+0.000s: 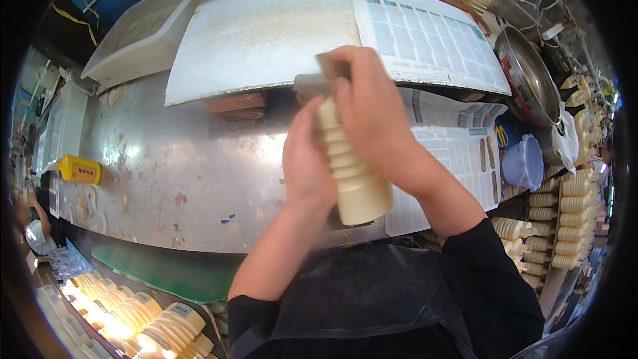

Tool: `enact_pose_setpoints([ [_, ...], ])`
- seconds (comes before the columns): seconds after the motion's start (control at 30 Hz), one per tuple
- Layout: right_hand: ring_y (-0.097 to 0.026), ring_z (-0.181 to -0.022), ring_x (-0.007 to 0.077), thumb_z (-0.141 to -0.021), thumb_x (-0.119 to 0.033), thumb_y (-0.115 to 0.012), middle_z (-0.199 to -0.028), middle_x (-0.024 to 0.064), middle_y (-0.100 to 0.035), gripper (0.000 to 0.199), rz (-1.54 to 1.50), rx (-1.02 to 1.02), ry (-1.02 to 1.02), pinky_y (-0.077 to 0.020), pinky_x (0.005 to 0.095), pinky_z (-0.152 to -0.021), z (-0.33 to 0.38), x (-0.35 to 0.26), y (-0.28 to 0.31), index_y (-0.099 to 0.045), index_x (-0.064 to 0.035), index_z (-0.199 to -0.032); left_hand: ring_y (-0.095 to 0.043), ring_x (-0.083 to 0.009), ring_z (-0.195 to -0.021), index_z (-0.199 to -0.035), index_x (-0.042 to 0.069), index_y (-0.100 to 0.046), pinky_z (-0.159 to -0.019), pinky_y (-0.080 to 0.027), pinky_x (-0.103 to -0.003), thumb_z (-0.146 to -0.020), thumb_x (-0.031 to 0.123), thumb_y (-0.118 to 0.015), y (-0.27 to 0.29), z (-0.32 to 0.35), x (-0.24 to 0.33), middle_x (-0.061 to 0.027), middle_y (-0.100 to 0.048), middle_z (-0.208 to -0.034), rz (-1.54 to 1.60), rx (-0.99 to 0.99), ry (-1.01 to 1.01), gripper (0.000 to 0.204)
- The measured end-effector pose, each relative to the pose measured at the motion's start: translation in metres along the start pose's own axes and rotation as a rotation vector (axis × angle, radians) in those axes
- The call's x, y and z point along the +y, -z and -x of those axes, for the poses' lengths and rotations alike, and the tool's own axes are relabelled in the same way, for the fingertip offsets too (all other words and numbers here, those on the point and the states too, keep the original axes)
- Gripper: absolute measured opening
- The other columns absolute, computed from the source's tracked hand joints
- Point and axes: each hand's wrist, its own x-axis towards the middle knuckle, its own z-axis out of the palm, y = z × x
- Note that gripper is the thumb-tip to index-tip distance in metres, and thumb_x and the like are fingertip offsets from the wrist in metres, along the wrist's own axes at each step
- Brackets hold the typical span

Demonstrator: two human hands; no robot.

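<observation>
A cream-coloured ribbed bottle point(362, 196) is tilted between my hands over the front part of the metal table, its wide smooth base toward me. My left hand point(307, 153) is closed along its left side. Against the upper right of the bottle lies my right hand point(373, 103), its fingers bent around a flat grey-brown piece point(328, 66) at the neck end. A second greyish piece point(308, 85) shows just beside it. Both pieces are blurred, and my fingers hide most of the bottle's neck.
A raised white board point(266, 33) holds a sheet with blue decals point(425, 40). More decal sheets point(435, 153) lie right. Around stand a yellow bottle point(80, 169), a purple bucket point(523, 163), a metal pan point(531, 73), a white tub point(143, 40) and several cream ribbed bottles point(174, 326).
</observation>
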Motion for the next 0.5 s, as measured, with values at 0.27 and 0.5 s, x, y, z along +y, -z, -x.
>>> enact_pose_setpoints([
  [0.27, -0.061, -0.109, 0.0344, -0.097, -0.004, -0.054, -0.120, 0.0185, -0.060, 0.030, -0.026, 0.002, -0.119, -0.0482, 0.0408, -0.097, 0.006, 0.029, 0.010, -0.052, -0.0021, -0.127, -0.060, -0.0187, -0.114, -0.139, 0.002, -0.050, -0.100, -0.050, -0.034, -0.107, 0.030, -0.051, 0.021, -0.007, -0.009, -0.0105, -0.060, -0.129, -0.229, -0.050, -0.079, 0.042],
  [0.5, -0.060, -0.114, 0.0350, -0.098, -0.006, -0.053, -0.126, 0.0185, -0.059, 0.033, -0.151, 0.100, -0.132, -0.0475, 0.0409, -0.099, 0.026, 0.072, 0.014, -0.050, -0.0025, -0.130, -0.061, -0.0159, -0.112, -0.137, 0.005, -0.049, -0.098, -0.051, -0.033, -0.109, 0.026, -0.049, 0.026, -0.016, -0.009, -0.0092, -0.061, -0.127, -0.467, -0.036, -0.077, 0.035],
])
